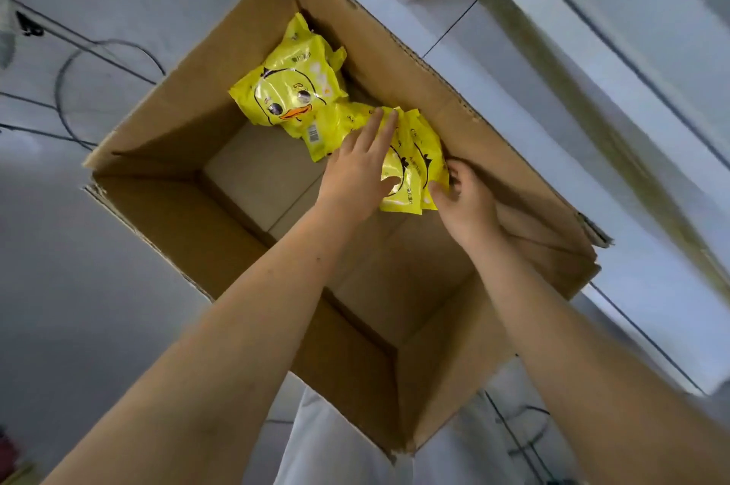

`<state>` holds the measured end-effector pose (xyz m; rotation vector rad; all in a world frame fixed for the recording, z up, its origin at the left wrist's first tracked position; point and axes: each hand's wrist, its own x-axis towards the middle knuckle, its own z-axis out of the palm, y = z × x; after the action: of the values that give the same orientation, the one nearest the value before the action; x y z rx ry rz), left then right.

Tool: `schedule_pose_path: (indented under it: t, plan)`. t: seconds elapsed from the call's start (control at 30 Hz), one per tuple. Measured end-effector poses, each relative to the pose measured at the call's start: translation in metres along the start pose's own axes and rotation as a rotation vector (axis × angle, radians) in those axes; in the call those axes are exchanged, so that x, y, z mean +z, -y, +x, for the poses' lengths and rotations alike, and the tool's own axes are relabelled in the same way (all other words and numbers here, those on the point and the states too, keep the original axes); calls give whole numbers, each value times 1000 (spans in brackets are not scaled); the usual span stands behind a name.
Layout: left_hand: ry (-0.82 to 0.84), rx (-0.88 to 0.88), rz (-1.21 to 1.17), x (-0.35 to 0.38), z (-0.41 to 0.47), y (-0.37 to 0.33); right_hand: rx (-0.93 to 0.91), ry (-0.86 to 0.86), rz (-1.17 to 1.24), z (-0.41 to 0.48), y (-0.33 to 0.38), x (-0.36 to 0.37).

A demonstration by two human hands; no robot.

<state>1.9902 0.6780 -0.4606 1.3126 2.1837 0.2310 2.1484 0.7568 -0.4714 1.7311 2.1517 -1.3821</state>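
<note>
An open cardboard box [166, 216] stands on the floor below me. Inside, against its far right wall, lie several yellow packets printed with a duck face; the biggest one showing [286, 89] lies in the far corner. My left hand [357, 168] lies flat with straight fingers on a yellow packet [414, 164] standing on edge by the wall. My right hand [464, 200] holds that same packet from the right, thumb on its front and fingers curled behind it. Another packet with a barcode [328, 129] lies under my left fingers.
The box floor [256, 176] on the left and near side is bare cardboard. The flaps stand open, the right one [493, 145] close to my right hand. Grey floor with black cables [75, 89] lies to the left. A pale bench edge [592, 89] runs along the right.
</note>
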Motion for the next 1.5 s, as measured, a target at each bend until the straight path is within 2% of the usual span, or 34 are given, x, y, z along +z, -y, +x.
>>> schedule_pose_path:
  t: [0.23, 0.3, 0.4, 0.47, 0.6, 0.7, 0.8, 0.93, 1.2, 1.37, 1.5]
  plan:
    - [16, -98, 55, 5, -1, 2, 12, 65, -103, 5, 2, 9]
    - [110, -192, 52, 12, -8, 8, 21, 101, -92, 2, -1, 8]
    - [290, -378, -82, 25, -23, 22, 20, 94, -91, -6, -12, 8]
    - [393, -426, -110, 34, -37, 31, 35, 78, -104, -11, -19, 8]
    - [502, -422, -141, 46, -62, 43, 60, 73, -46, -15, -28, 10]
    - [548, -344, 19, 53, -74, 45, 69, 91, -18, -14, -29, 14]
    - [508, -283, 126, 60, -79, 41, 85, 126, 47, -12, -30, 18]
    - [498, -305, -15, 68, -83, 34, 109, 130, 97, -13, -34, 20]
    - [551, -224, 14, 71, -86, 35, 150, 95, 132, -21, -45, 18]
    - [618, -269, -112, 62, -89, 36, 187, 59, 127, -32, -48, 9]
    - [584, -276, -108, 42, -98, 33, 207, 74, 73, -46, -41, -5]
